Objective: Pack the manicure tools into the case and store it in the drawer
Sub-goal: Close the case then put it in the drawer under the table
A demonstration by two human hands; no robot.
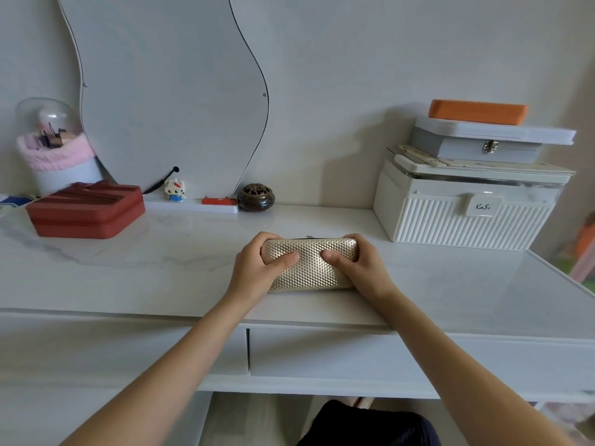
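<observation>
Gold honeycomb-embossed case (310,265); red box (85,209); orange pouch (478,111).

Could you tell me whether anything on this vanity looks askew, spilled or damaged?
Nothing stands out. The gold case lies flat and closed on the tabletop, gripped by the left hand and right hand. The drawer below is shut.

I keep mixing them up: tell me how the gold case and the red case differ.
The gold case has an embossed metallic surface and is slim and oblong; the red case is matte, squarer and bulkier. The left hand and right hand grip the gold case at the desk's middle; the red case lies untouched at far left. Both are closed.
</observation>
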